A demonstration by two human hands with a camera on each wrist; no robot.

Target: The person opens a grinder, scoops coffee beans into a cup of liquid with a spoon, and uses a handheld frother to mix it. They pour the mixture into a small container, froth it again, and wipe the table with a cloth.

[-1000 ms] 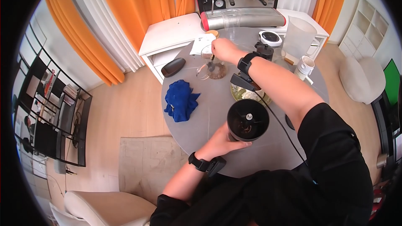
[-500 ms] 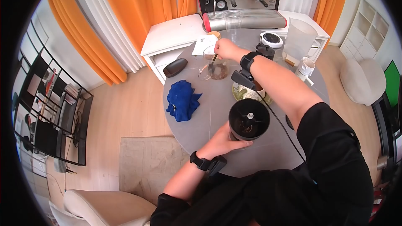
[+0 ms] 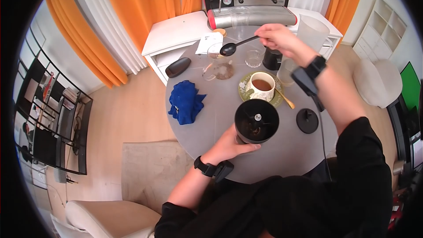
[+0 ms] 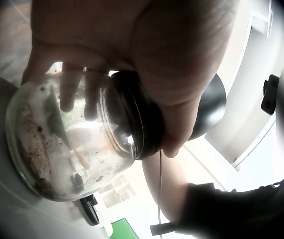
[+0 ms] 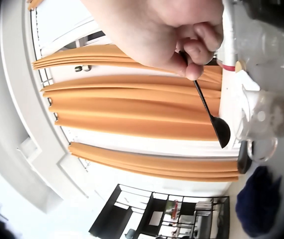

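My left hand grips the grinder by its neck, below the open black hopper; brown bits lie inside around a metal shaft. In the left wrist view the thumb and fingers wrap the black collar and the glass jar, which has brown specks on its wall. My right hand pinches the handle of a black spoon, held in the air above the table. The spoon's bowl is over the glass pitcher, which has brown contents. The right wrist view shows the spoon pointing away from the fingers.
A cup of brown liquid stands on a green saucer beyond the hopper. A black lid lies to the right, a blue cloth to the left. A glass, a dark case and an espresso machine are farther back.
My right hand has lifted the spoon out of the glass pitcher and moved right, uncovering the cup and the black lid. My left hand keeps its grip on the grinder.
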